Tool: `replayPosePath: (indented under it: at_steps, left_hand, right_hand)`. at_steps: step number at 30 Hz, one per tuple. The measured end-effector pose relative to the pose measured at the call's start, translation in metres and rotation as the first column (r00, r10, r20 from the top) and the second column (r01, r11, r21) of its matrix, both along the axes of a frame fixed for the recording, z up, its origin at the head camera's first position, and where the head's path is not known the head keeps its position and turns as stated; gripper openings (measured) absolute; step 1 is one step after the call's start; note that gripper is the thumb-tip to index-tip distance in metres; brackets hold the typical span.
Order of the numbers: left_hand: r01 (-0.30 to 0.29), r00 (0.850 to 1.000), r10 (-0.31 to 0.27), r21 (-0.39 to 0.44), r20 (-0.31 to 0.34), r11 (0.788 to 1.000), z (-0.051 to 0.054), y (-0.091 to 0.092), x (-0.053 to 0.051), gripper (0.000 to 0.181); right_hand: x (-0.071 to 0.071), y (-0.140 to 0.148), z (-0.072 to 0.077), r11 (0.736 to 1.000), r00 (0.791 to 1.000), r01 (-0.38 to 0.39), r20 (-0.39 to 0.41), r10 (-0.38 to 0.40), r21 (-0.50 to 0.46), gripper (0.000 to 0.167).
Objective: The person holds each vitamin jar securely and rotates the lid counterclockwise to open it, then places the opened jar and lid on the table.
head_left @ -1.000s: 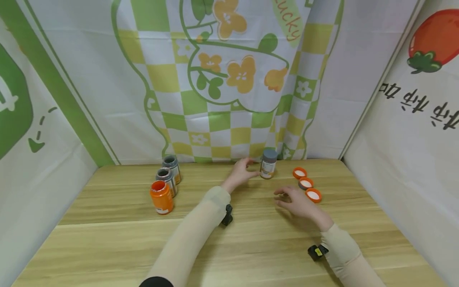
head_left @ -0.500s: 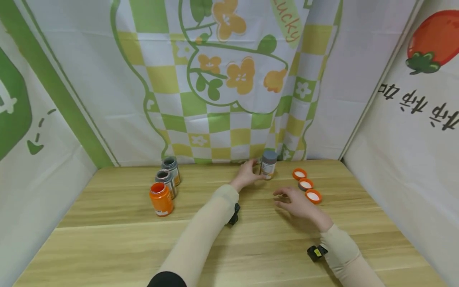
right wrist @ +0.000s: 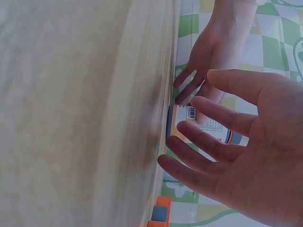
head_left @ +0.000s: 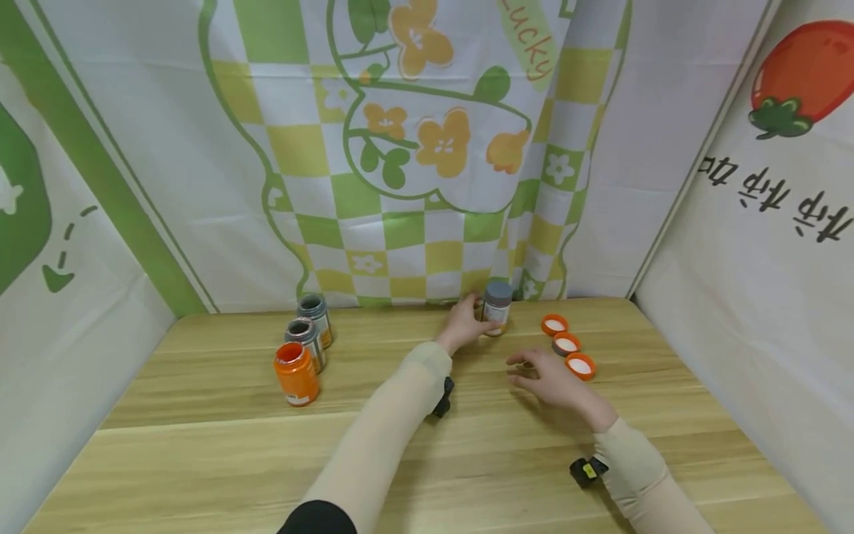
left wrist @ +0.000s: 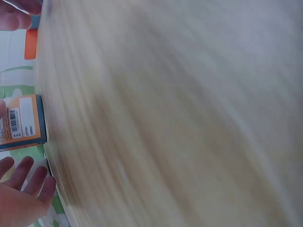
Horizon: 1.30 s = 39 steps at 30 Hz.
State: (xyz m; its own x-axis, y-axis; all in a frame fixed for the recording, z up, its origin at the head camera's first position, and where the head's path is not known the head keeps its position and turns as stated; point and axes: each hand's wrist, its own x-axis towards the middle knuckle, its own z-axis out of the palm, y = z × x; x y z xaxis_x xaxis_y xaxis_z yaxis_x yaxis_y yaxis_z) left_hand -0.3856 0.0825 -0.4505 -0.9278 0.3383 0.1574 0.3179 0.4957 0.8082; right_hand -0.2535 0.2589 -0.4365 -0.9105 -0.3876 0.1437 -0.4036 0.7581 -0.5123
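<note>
A lidded grey jar (head_left: 497,305) stands upright at the back of the table; its label and barcode show in the left wrist view. My left hand (head_left: 465,324) is around its left side, thumb across the front. In the left wrist view the left fingers (left wrist: 35,182) look straight and spread beside the jar, not curled round it. My right hand (head_left: 550,377) hovers over the table in front of the jar, fingers loosely bent, holding nothing. Right of it lie three screw lids: an orange lid (head_left: 554,325), a grey-and-orange lid (head_left: 565,343) and another orange lid (head_left: 580,366).
At the left stand three uncapped jars in a row: an orange jar (head_left: 296,374), a grey jar (head_left: 305,344) and a second grey jar (head_left: 315,320). A patterned cloth (head_left: 400,245) hangs along the table's back edge. White printed walls flank the wooden table (head_left: 200,460).
My left hand has moved right to the lidded jar, and its thumb now overlaps the jar's front. The right hand holds its place over the table.
</note>
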Motion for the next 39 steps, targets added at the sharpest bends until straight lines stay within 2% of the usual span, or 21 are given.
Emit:
replayPosePath:
  at_steps: [4, 9, 20, 27, 29, 34, 39]
  left_hand:
    - [0.022, 1.0, -0.022, 0.04, 0.005, 0.999, 0.002, 0.005, 0.001, 0.062]
    - [0.038, 0.999, -0.039, 0.05, 0.002, 0.998, 0.005, 0.01, 0.001, 0.055]
    - [0.028, 0.998, -0.033, 0.088, 0.06, 0.996, 0.005, 0.007, 0.003, 0.06]
    - [-0.052, 0.998, 0.049, 0.082, 0.032, 0.995, 0.002, -0.006, 0.007, 0.056]
    - [-0.067, 0.998, 0.065, 0.093, 0.026, 0.993, 0.002, -0.011, 0.009, 0.054]
    - [-0.077, 0.997, 0.075, 0.111, 0.018, 0.991, 0.001, -0.021, 0.012, 0.053]
    - [-0.063, 0.998, 0.062, 0.137, 0.009, 0.989, 0.001, -0.029, 0.016, 0.053]
  right_hand:
    - [0.001, 0.001, 0.0, 1.0, 1.0, -0.003, 0.009, 0.003, -0.003, 0.031]
    - [-0.001, 0.003, 0.0, 1.0, 1.0, 0.0, -0.003, 0.0, -0.001, 0.03]
    - [-0.002, 0.003, 0.0, 1.0, 1.0, -0.006, 0.014, 0.006, -0.016, 0.03]
    - [-0.004, -0.002, -0.003, 1.0, 0.999, 0.007, 0.033, -0.007, -0.008, 0.032]
    - [-0.005, -0.004, -0.004, 1.0, 1.0, 0.0, 0.007, 0.0, -0.005, 0.032]
    - [-0.007, -0.006, -0.004, 1.0, 1.0, 0.006, -0.012, -0.006, 0.003, 0.032]
    - [-0.01, -0.008, -0.004, 1.0, 1.0, 0.02, 0.01, -0.02, 0.018, 0.033]
